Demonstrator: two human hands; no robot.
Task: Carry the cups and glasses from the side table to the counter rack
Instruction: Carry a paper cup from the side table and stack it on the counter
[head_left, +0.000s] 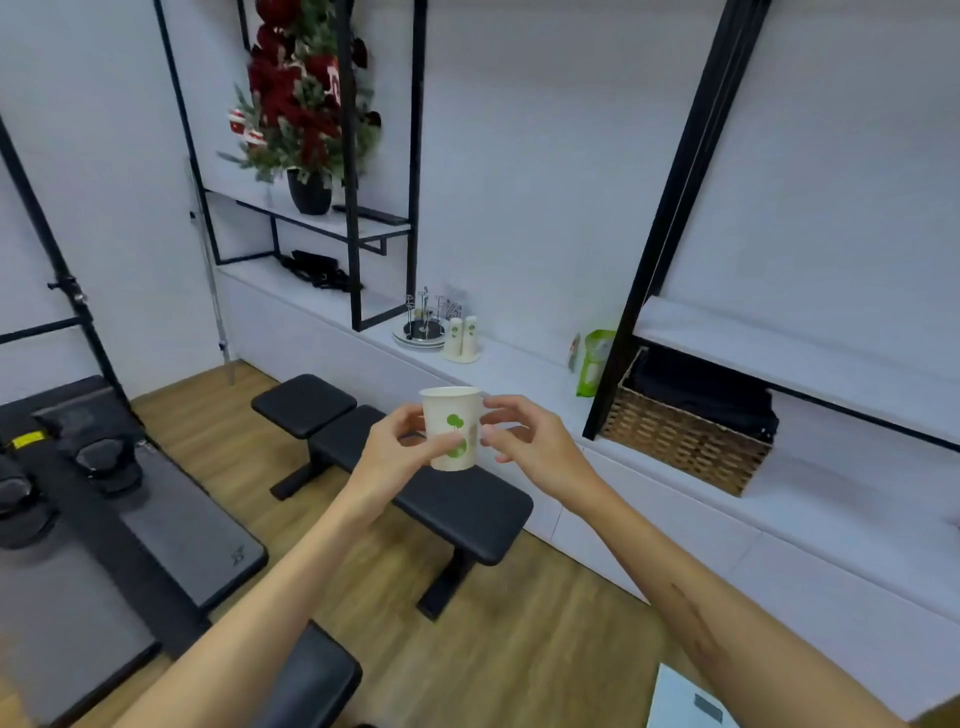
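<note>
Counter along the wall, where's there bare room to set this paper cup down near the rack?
The white counter is bare between the two stacked cups and the green packet. By the wire rack it is crowded. The wicker basket fills the space under the right shelf. Both hands, left hand and right hand, hold the paper cup.

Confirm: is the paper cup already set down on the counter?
No, the paper cup is held in the air between the left hand and right hand, short of the counter.
</note>
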